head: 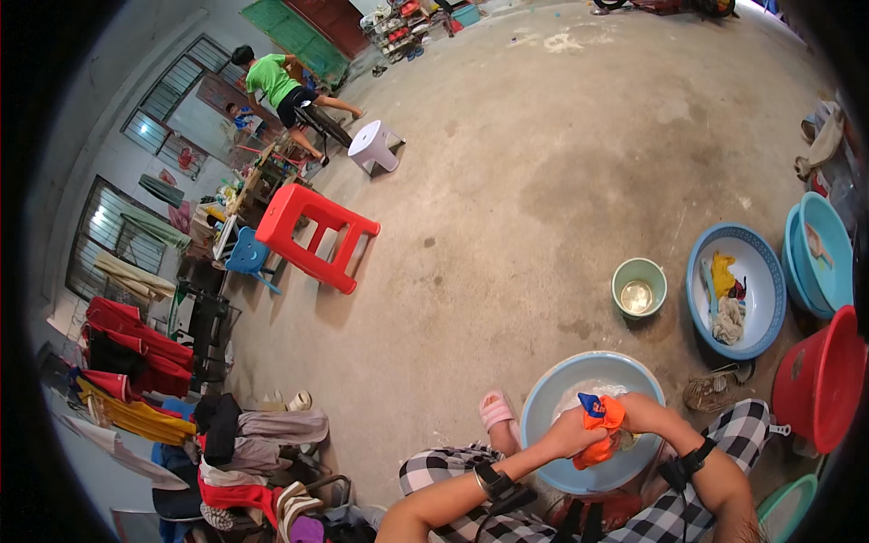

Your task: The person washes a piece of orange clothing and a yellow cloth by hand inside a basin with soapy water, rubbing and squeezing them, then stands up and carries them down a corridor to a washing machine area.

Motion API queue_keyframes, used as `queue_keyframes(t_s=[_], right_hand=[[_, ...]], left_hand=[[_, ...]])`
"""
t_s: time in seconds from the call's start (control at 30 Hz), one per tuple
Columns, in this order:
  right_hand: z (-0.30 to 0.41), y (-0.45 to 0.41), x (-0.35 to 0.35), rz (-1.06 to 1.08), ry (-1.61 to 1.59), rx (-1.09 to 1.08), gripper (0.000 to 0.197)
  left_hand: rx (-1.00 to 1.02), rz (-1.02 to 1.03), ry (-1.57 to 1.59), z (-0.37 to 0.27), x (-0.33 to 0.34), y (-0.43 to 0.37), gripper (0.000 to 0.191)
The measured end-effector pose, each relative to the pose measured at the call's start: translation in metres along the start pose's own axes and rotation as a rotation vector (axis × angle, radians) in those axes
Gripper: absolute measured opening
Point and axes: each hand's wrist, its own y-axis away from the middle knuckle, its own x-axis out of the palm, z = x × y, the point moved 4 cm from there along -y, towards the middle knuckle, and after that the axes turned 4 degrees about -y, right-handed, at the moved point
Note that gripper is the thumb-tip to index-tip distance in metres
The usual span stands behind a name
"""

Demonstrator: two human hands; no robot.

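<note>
Between my knees stands a light blue plastic basin (543, 380) with whitish, wet-looking contents (574, 397). Over it, my left hand (570, 434) and my right hand (641, 414) are closed on an orange cloth (597, 451) with a dark blue part (591, 406). The cloth is bunched up between the two fists, and its lower end hangs inside the basin's outline. Whether it touches what lies in the basin I cannot tell. Both wrists wear black straps.
A green bucket (638, 307) and a blue basin holding a few cloths (764, 298) stand ahead on the right. Stacked turquoise basins (829, 265) and a red tub (804, 387) sit farther right. A red stool (319, 234), a white stool (375, 146) and a person beside a bicycle (275, 81) are ahead left.
</note>
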Motion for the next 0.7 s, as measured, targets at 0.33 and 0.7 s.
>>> queue_keyframes(t_s=[0.33,0.7], right_hand=[[0.005,0.002,-0.004,0.121,0.140,0.003,0.022],[0.006,0.005,0.004,0.186,0.165,-0.052,0.033]], left_hand=[[0.037,0.059,0.025,0.008,0.001,0.001,0.033],[0.088,-0.029,-0.132,0.037,0.000,-0.003,0.041]])
